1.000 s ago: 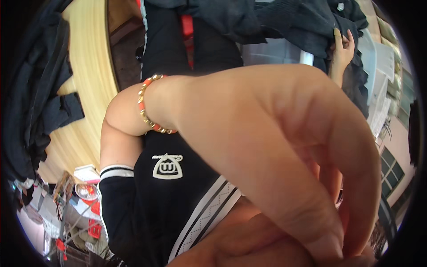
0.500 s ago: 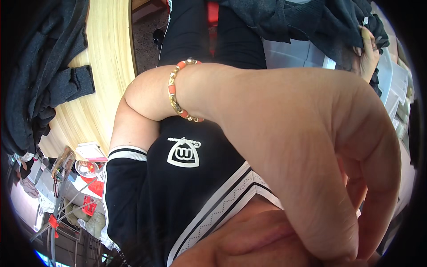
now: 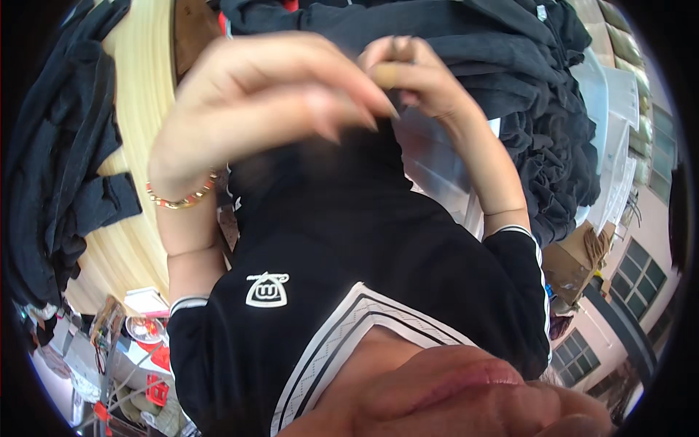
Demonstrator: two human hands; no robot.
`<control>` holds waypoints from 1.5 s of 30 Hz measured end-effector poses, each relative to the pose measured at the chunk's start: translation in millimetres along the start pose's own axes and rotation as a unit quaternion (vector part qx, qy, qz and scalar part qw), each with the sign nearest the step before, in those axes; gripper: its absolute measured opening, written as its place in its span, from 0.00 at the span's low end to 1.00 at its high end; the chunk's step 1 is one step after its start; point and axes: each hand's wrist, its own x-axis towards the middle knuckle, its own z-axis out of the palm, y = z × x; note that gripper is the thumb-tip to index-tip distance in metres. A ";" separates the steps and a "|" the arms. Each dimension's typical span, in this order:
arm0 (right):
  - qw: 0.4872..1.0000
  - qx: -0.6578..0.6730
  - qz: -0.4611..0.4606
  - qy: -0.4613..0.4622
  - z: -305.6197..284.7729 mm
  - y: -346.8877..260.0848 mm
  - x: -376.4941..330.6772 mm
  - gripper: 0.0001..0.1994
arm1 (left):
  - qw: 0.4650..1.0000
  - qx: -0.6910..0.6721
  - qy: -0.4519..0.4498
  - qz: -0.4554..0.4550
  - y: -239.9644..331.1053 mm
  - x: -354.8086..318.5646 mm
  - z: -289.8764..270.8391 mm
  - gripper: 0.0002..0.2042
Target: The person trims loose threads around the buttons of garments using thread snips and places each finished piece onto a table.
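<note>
My left hand is blurred in front of my chest, with a coral and gold bracelet at its wrist. Its fingers are stretched forward, apart from the thumb, and nothing shows in them. Just right of its fingertips, my right hand is closed at the near edge of a dark charcoal garment. A ring and a tan band show on that hand's fingers. The garment spreads across my lap and to the right; the part inside my right fingers is hidden.
More dark garments lie on the light wooden table at the left. A bunched dark cloth heap sits at the right by clear plastic bins. A cardboard box stands farther right. Metal rods and red items are at lower left.
My left hand has moved down and away from the camera, from close by my face to over my lap. My right hand has come from the far right to the middle, and the garment shifted left.
</note>
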 end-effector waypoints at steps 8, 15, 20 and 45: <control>0.979 0.140 0.037 -0.142 39.0 28.1 5.8 0.07 | 0.969 0.129 0.086 -0.192 -117.1 58.5 -53.9 0.23; 0.953 0.183 0.060 -0.235 70.1 38.8 3.8 0.09 | 0.982 -0.136 0.029 -0.129 -174.6 118.3 -25.3 0.25; 0.918 0.256 0.066 -0.294 77.6 54.5 12.3 0.10 | 0.994 0.101 -0.025 -0.037 -214.9 159.0 -41.8 0.22; 0.961 -0.182 0.138 -0.153 42.8 25.2 11.1 0.13 | 0.928 -0.318 0.178 -0.069 -130.9 16.1 -78.6 0.22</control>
